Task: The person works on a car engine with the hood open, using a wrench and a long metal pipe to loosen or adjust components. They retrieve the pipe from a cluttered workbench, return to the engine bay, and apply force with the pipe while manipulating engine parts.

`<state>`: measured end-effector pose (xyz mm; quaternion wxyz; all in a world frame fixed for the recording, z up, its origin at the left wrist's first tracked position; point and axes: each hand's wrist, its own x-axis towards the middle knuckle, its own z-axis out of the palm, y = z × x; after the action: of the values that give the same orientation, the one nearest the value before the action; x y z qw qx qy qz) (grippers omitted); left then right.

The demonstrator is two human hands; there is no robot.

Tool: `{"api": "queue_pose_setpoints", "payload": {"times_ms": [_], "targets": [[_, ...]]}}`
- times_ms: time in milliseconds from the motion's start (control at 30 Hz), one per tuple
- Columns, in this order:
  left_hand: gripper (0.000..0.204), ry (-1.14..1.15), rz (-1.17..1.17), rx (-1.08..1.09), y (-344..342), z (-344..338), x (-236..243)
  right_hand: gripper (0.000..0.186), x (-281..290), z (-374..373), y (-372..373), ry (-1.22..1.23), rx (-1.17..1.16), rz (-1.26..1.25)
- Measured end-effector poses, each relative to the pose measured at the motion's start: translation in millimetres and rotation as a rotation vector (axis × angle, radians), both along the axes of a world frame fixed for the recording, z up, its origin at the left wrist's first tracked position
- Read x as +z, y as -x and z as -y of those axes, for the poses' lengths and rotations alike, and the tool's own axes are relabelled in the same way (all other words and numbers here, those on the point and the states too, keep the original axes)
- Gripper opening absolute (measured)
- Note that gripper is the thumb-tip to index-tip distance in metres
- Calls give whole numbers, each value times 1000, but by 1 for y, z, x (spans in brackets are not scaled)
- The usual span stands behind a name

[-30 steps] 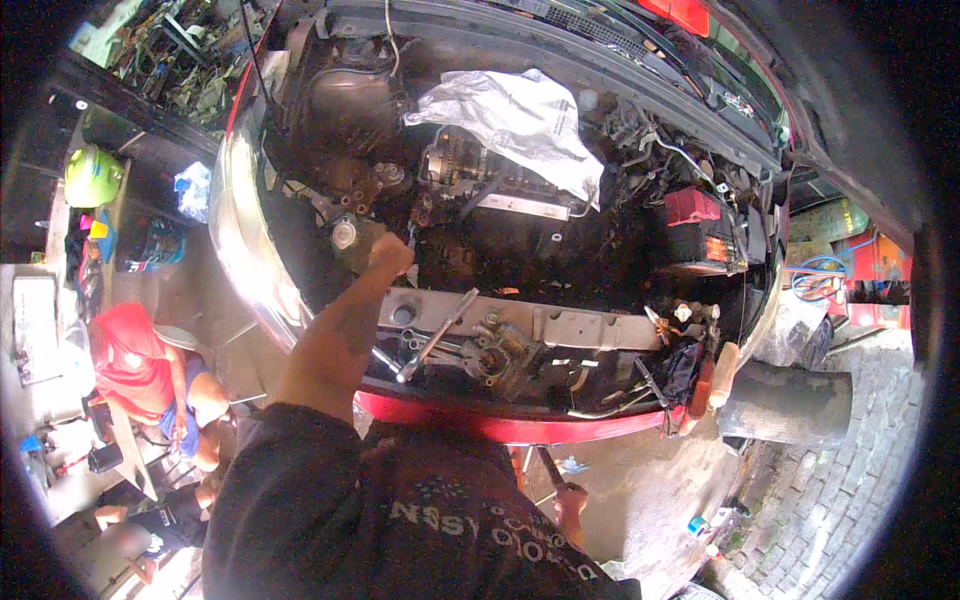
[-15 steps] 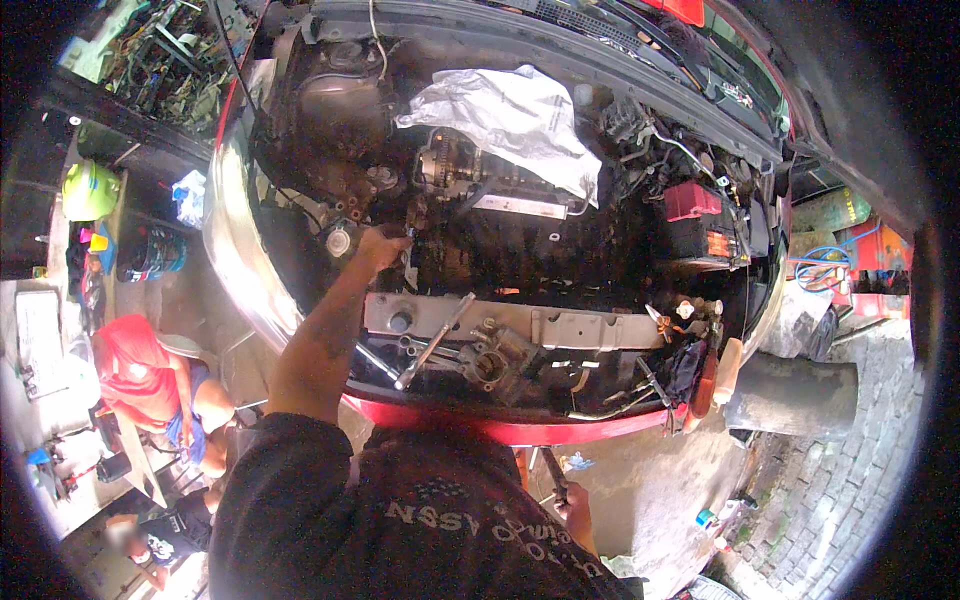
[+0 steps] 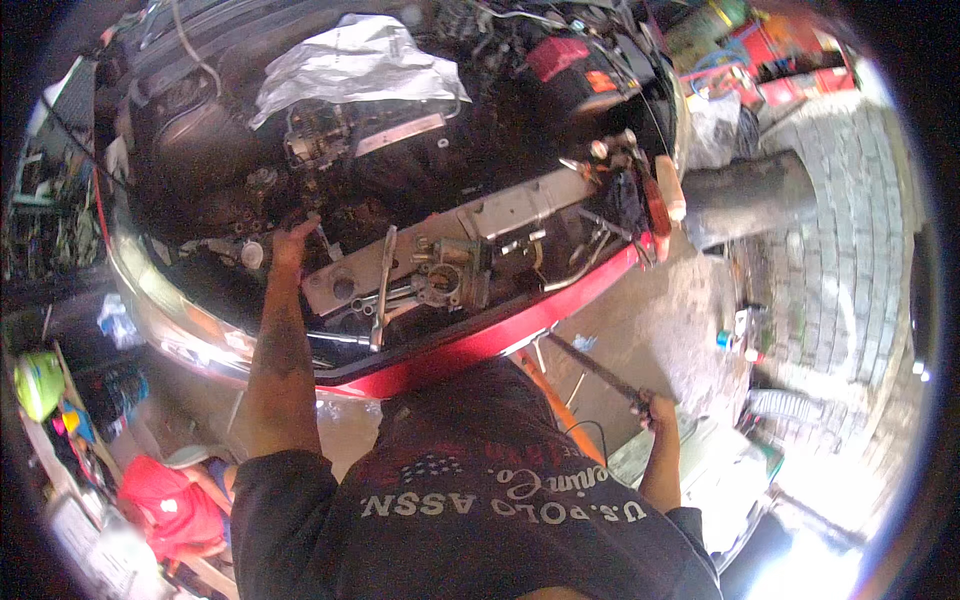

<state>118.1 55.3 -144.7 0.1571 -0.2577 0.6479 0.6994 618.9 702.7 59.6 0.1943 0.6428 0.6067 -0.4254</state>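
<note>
My left hand (image 3: pixel 292 243) reaches into the open engine bay, beside the engine and just behind the grey front crossmember (image 3: pixel 505 208). Its fingers are closed, but whatever they hold, if anything, is lost in shadow and blur. Off to my right side, my right hand (image 3: pixel 660 409) grips one end of a long dark metal bar (image 3: pixel 595 368), whose other end lies near the red front bumper (image 3: pixel 430 357). A chrome wrench (image 3: pixel 385 285) rests across the crossmember. Next to it sits a metal throttle body (image 3: pixel 445 283).
A white plastic sheet (image 3: pixel 360 62) covers part of the exposed engine (image 3: pixel 318 138). The battery (image 3: pixel 580 75) is at the far right of the bay. Pliers and other tools lie on the bumper's right end, near a black cylinder (image 3: pixel 755 195). A person in red (image 3: pixel 170 505) sits at lower left.
The view has swung, so the car appears higher and further left. My right hand has moved outward to the right with the bar. My left hand stays in the engine bay.
</note>
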Motion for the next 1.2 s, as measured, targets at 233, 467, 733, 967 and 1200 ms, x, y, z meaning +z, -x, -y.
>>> {"api": "queue_pose_setpoints", "payload": {"times_ms": [233, 467, 733, 967, 1200], "targets": [[53, 209, -182, -225, 6, 14, -16, 24, 48, 35, 26, -145, 63, -80], [54, 765, -740, -122, -45, -47, 134, 27, 230, 28, 18, -398, 218, -52], [91, -36, -1285, -1053, -247, -322, 240, 27, 450, 114, 34, -668, 567, 98], [112, -302, -1541, -1092, -350, -426, 298, 26, 326, 200, 49, -382, 824, 78], [31, -427, -1530, -575, -311, -378, 373, 25, 231, 265, 123, -200, 1208, 36]]}}
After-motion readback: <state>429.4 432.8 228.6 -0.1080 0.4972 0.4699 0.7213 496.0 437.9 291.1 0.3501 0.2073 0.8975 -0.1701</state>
